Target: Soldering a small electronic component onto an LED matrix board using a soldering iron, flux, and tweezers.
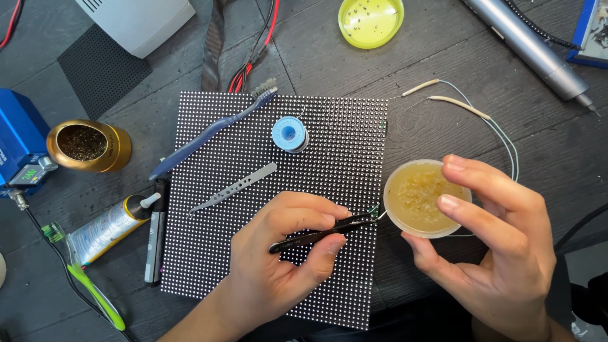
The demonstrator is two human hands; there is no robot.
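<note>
My left hand (278,253) grips black tweezers (323,232) over a black dotted panel (221,266); the tips point right at the rim of a small round dish of yellowish paste (421,197). My right hand (500,247) holds that dish between thumb and fingers, at the panel's right edge. On the panel lie a blue toothbrush (209,130), a blue-capped spool of solder wire (289,133) and silver tweezers (235,187).
A brass pot of wire wool (88,145), a blue device (19,145), a tube (104,228) and a black pen-like tool (154,237) lie left. A yellow-green lid (370,22), a silver handpiece (529,47) and thin wires (481,117) lie at the back right.
</note>
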